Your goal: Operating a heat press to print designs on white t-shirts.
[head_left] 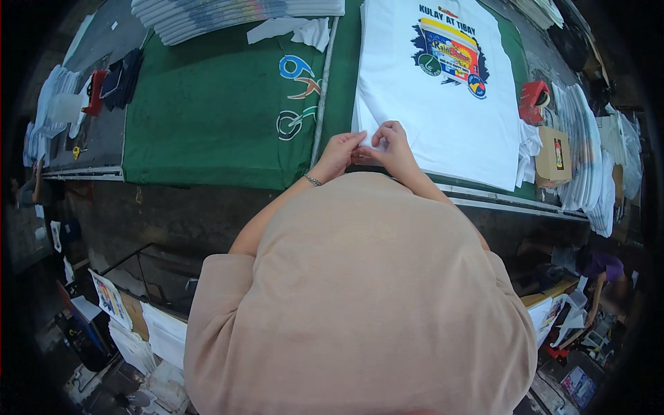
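A white printed T-shirt [429, 124] lies flat on top of several layered white shirts, its colourful graphic toward the far end. My left hand [339, 153], with a bracelet at the wrist, pinches the shirt's near left corner between thumb and fingers. Close beside it, my right hand [395, 146] has its fingers curled and thumb bent in, gripping the same corner. The fingertips of the two hands nearly meet, and a bit of white cloth shows between them. The hem under my palms is partly hidden.
Green cloth [214, 124] covers the table to the left, with a folded shirt stack [235, 17] at its far side. On the right stand a red tape dispenser [534, 102], a cardboard box [553, 157] and stacked shirts [581, 149]. Another person [602, 266] is at the far right.
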A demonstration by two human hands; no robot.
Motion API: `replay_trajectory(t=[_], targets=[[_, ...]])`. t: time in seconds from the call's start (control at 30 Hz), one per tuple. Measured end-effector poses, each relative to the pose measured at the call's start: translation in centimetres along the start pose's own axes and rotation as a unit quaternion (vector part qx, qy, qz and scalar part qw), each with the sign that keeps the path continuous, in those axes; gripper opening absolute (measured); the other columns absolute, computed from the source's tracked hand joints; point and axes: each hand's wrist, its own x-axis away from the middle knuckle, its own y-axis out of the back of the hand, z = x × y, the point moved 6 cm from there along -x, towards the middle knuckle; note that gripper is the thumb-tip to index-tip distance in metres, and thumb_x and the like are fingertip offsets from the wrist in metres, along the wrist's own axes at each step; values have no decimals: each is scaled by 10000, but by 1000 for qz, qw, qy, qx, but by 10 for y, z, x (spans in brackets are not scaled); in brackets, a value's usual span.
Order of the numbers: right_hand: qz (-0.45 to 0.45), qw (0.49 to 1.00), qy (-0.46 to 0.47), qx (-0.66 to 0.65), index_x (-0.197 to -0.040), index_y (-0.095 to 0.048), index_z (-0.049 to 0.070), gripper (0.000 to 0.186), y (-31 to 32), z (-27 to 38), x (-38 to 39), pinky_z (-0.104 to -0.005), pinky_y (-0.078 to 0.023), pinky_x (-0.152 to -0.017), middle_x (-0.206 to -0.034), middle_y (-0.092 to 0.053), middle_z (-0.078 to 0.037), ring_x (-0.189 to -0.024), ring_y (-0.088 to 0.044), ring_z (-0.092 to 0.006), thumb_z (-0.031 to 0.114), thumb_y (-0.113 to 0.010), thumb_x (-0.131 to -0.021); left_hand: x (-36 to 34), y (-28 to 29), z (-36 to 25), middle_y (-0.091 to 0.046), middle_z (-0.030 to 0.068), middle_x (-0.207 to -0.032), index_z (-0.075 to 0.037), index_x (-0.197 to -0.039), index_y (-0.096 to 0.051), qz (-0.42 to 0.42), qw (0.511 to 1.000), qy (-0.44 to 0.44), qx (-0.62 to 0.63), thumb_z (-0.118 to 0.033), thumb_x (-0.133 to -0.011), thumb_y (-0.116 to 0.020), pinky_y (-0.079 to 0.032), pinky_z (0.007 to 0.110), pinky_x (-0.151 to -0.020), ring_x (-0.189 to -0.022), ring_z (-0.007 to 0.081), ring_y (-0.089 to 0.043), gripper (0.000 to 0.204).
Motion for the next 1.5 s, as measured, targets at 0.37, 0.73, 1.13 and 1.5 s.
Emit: replay_trajectory(t=[0.37, 0.73, 1.13, 1.5], targets=[[48, 994, -47, -89, -830, -618, 13, 105, 7, -8, 1, -358, -444, -778, -1021, -527, -148, -935, -526, -291, 103, -655, -792, 0, 1, 1, -524, -24, -677, -49, -803, -615, -25, 1000, -7, 3, -244, -895, -598, -568, 307, -670, -608, 85, -553, 216], [-5, 998, 24, 53, -768, -551, 51, 252, 26, 15, -3, -319, -436, -752, -1004, -505, -117, -935, -497, -260, 183, -758, -709, 0, 1, 1, -583, 10, -708, -35, -825, -606, -24, 1000, 7, -4, -234, -894, -600, -568, 311, -675, -642, 103, -588, 211], [73, 988, -97, -97, -857, -616, -21, 141, -1, -14, -5, -370, -420, -864, -1027, -531, -177, -978, -519, -320, 116, -605, -824, 4, 2, 1, -644, 52, -813, 0, -909, -615, -38, 999, 1, 14, -232, -892, -602, -557, 288, -679, -707, 117, -623, 233], [3, 999, -41, 20, -822, -576, 41, 169, 27, -3, -2, -360, -421, -807, -991, -516, -132, -957, -496, -293, 132, -699, -751, 1, 2, 1, -593, 7, -728, -1, -904, -625, -12, 1000, -12, 1, -203, -890, -605, -571, 305, -675, -646, 86, -585, 203]])
